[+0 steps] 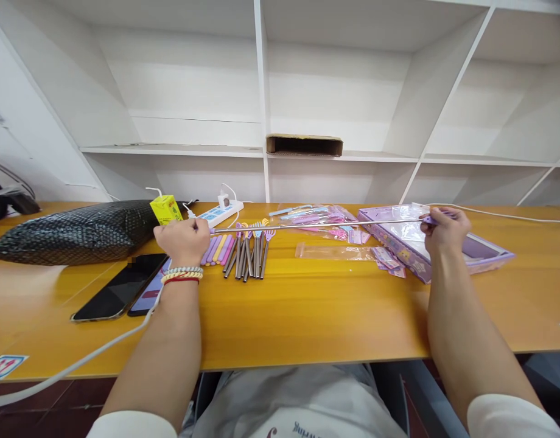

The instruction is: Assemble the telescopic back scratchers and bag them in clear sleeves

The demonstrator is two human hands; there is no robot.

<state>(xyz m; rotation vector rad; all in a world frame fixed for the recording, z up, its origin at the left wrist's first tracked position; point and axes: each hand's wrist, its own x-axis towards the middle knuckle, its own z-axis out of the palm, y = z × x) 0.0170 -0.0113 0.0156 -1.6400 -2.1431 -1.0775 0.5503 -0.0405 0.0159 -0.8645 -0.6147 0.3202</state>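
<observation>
A telescopic back scratcher (316, 226) is pulled out long above the table, its thin metal rod running level between my hands. My left hand (183, 241) is closed around the lilac handle end. At the other end, my right hand (445, 230) grips the purple head, partly hidden by my fingers. Beneath the rod, left of the middle, lie several metal scratcher rods (249, 258) with coloured claw heads. Beside them is a row of pastel handles (216, 250). Further right are bagged scratcher parts (319, 218) and an empty clear sleeve (335, 252) with printed cards.
A purple display box (417, 258) sits by my right hand. Left are two phones (120, 289), a black bubble-wrap parcel (79, 231), a yellow drink carton (166, 210) and a power strip (220, 213). A white cable (92, 356) crosses under my left arm. White shelving (262, 91) stands behind.
</observation>
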